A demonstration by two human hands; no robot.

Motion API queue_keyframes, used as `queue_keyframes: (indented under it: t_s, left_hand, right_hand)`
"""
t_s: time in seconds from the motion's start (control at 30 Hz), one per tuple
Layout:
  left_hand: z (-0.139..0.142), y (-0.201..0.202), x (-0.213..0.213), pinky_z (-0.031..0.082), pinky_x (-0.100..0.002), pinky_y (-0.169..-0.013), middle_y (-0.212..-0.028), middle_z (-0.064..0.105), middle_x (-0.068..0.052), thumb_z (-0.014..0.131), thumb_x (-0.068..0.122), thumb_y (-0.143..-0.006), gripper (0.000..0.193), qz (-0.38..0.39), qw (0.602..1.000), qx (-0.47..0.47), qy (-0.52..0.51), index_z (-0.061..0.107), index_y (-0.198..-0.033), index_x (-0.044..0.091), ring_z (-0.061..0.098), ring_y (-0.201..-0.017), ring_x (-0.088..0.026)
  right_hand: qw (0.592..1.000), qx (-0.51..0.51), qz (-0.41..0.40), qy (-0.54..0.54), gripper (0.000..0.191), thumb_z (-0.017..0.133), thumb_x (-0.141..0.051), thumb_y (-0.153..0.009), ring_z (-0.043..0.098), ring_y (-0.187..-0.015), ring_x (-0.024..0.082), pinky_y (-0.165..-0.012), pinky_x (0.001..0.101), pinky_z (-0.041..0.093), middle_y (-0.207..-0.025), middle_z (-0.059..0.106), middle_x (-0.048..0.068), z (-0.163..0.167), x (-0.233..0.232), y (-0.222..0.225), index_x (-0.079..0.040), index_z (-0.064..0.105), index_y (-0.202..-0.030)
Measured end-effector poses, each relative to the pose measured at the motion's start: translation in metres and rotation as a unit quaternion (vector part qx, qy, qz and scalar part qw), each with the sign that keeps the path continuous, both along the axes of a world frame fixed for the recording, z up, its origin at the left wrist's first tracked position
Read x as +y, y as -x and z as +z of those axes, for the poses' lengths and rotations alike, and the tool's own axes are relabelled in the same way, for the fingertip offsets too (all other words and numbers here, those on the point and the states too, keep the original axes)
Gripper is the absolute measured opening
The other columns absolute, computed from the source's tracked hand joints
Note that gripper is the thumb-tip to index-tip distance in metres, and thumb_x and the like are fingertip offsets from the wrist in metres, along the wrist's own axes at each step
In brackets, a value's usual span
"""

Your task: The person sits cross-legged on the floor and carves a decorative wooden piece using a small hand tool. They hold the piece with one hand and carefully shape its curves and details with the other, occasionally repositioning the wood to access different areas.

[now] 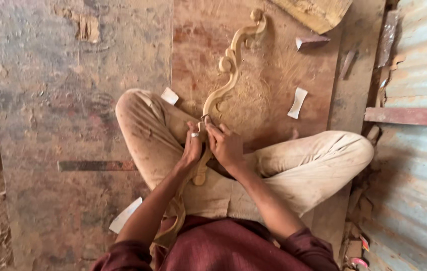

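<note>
A long carved wooden scroll piece [231,62] lies across my crossed legs and runs out over the floor to its curled end at the top. My left hand [192,148], with a ring on one finger, grips the piece at my lap. My right hand [225,145] presses a small scrap, probably sandpaper, against the carving just beside the left hand. The lower part of the piece passes under my forearms toward my chest.
I sit cross-legged on a dusty wooden floor [73,100]. Sawdust [263,90] and several folded paper scraps [298,103] lie around. A metal file [95,165] rests at left. A wood block [314,12] sits at top. Corrugated metal sheet [414,60] stands at right.
</note>
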State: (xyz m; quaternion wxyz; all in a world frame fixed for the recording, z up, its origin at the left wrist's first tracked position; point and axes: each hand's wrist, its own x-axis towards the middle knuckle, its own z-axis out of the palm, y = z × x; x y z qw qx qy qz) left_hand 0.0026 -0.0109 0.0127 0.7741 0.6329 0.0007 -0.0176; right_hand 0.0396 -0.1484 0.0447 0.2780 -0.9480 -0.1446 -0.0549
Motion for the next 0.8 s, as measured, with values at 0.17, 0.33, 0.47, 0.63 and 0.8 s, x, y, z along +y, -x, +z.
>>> queue_keyframes:
  t_s: [0.17, 0.33, 0.47, 0.63, 0.8]
  left_hand:
    - [-0.026, 0.011, 0.001, 0.053, -0.033, -0.046, -0.065, 0.062, -0.007, 0.013, 0.072, -0.1, 0.085, -0.067, 0.957, 0.27, 0.078, 0.06, -0.086, 0.002, 0.061, -0.053, -0.018]
    - [-0.042, 0.011, 0.002, 0.042, -0.03, -0.062, -0.083, 0.053, -0.001, 0.016, 0.072, -0.109, 0.083, -0.031, 0.981, 0.192, 0.024, 0.062, -0.104, 0.003, 0.045, -0.074, -0.011]
    - [-0.029, 0.008, 0.005, 0.049, -0.035, -0.059, -0.072, 0.058, -0.006, 0.012, 0.071, -0.101, 0.084, -0.059, 0.954, 0.29, 0.054, 0.06, -0.095, 0.002, 0.054, -0.064, -0.018]
    - [-0.029, 0.004, 0.005, 0.051, -0.031, -0.07, -0.085, 0.06, -0.003, 0.012, 0.071, -0.102, 0.084, -0.037, 0.964, 0.261, 0.022, 0.063, -0.104, 0.003, 0.054, -0.077, -0.013]
    - [-0.033, 0.007, 0.006, 0.048, -0.034, -0.066, -0.086, 0.058, -0.005, 0.015, 0.07, -0.105, 0.082, -0.044, 0.973, 0.227, 0.011, 0.061, -0.104, 0.001, 0.05, -0.079, -0.014]
  right_hand:
    - [0.998, 0.047, -0.049, 0.002, 0.026, 0.062, -0.015, -0.103, 0.066, -0.055, 0.024, -0.049, 0.0386, 0.052, -0.083, 0.074, 0.014, 0.019, 0.006, -0.002, -0.014, 0.073, -0.127]
    - [0.995, -0.006, -0.043, -0.091, 0.026, 0.06, -0.015, -0.102, 0.071, -0.073, 0.033, -0.065, 0.0416, 0.056, -0.088, 0.07, 0.02, 0.033, 0.013, 0.015, -0.008, 0.073, -0.123]
    - [0.993, 0.034, -0.067, -0.089, 0.018, 0.063, -0.015, -0.103, 0.073, -0.081, 0.035, -0.067, 0.0431, 0.056, -0.092, 0.074, 0.019, 0.034, 0.015, 0.021, -0.008, 0.073, -0.116]
    - [0.989, 0.078, -0.066, -0.111, 0.026, 0.061, -0.015, -0.101, 0.075, -0.077, 0.031, -0.066, 0.0422, 0.057, -0.091, 0.076, 0.017, 0.037, 0.014, 0.023, -0.006, 0.073, -0.122]
    - [0.99, 0.082, -0.101, -0.052, 0.026, 0.065, -0.015, -0.099, 0.073, -0.085, 0.038, -0.07, 0.0444, 0.058, -0.093, 0.074, 0.021, 0.038, 0.016, 0.028, -0.006, 0.077, -0.12]
